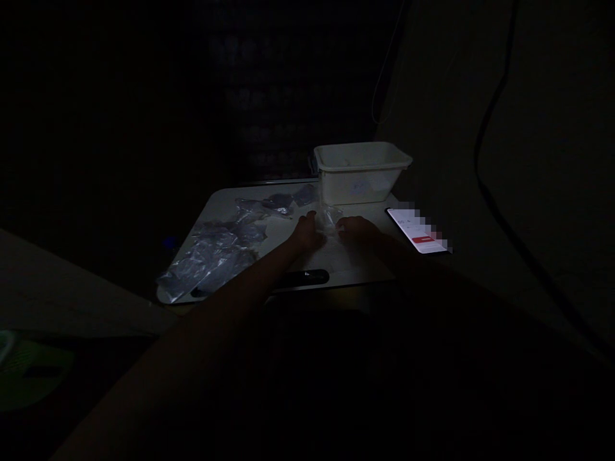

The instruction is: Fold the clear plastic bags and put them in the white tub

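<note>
Over the middle of a small white table [353, 272], my left hand [307, 233] and my right hand [354, 228] face each other. Between them is a clear plastic bag [329, 216], gripped by the fingers of both hands. The light is very dim, so what the bag holds cannot be made out. A heap of crumpled clear plastic bags [216, 253] covers the table's left part, and more bags [278, 203] lie toward the back. Just behind my hands stands a white plastic tub [358, 186].
A phone [418, 232] with a lit screen lies at the table's right edge. A dark slot [307, 277] is at the front edge. On the right, a dark cable [492, 198] hangs down. Something green [36, 374] is low on the left.
</note>
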`<state>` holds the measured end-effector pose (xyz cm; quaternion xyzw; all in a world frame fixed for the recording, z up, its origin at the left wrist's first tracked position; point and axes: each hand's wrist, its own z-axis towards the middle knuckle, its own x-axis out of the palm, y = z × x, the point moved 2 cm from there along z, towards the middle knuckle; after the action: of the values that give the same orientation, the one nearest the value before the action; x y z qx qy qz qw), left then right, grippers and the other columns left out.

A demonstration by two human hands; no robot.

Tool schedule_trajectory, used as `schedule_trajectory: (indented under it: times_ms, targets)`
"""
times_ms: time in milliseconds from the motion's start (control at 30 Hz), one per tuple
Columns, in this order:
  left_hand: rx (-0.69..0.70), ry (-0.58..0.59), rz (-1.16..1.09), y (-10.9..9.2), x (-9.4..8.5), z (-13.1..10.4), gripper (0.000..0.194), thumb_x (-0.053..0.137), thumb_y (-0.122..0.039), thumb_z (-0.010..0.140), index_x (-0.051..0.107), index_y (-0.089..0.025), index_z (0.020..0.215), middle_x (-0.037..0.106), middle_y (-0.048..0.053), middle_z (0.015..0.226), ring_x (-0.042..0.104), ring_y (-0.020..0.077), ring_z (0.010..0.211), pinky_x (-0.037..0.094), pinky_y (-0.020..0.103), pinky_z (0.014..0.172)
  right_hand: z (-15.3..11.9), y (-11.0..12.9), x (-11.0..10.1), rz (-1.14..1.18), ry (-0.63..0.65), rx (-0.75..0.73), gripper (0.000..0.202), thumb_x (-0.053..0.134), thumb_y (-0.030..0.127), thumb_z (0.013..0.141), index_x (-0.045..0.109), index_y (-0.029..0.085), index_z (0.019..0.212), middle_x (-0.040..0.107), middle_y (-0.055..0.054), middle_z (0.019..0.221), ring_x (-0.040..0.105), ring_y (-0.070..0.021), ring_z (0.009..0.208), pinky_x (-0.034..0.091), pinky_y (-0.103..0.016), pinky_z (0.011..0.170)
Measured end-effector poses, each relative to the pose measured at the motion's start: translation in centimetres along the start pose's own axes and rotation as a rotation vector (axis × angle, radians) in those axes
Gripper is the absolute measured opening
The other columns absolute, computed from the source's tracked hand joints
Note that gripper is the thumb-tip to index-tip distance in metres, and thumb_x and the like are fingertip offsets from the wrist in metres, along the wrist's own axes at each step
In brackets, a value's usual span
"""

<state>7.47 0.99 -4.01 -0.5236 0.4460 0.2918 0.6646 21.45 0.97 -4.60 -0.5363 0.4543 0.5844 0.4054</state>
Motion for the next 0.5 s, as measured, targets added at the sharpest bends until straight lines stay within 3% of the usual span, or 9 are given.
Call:
schedule_trajectory:
  times_ms: [133,367,500]
  targets:
    - [0.064,-0.025,0.038,0.1,0.2,-0.1,0.058,0.05,-0.016,0.063,0.027,-0.006,0.116,0.045,0.015,0.106,0.047,0.0199,0.097,0.037,0.028,0.081,0.0,-0.1,0.0,-0.007,0.008,-0.022,0.029,0.037,0.022,0.072,0.052,0.016,0.096,0.057,-0.006,0.099,0.052,-0.0164,0.089,0.038,-0.024,0.072]
    - [0.074,0.018,0.086,-0.1,0.2,-0.7,0.066,0.056,-0.026,0.06,0.026,-0.009,0.117,0.039,0.014,0.109,0.046,0.0212,0.097,0.039,0.027,0.077,-0.2,-0.2,-0.1,0.012,0.012,-0.022,0.029,0.038,0.021,0.072,0.052,0.017,0.097,0.057,-0.005,0.1,0.051,-0.0156,0.089,0.038,-0.023,0.072]
    - [0.061,0.038,0.236,-0.6,-0.4,-1.3,0.056,0.049,-0.026,0.067,0.028,-0.012,0.116,0.038,0.014,0.109,0.049,0.0214,0.092,0.042,0.029,0.072,-0.2,-0.1,-0.1,-0.01,0.021,-0.033,0.031,0.039,0.021,0.072,0.051,0.016,0.1,0.056,-0.006,0.102,0.051,-0.0162,0.091,0.038,-0.024,0.075]
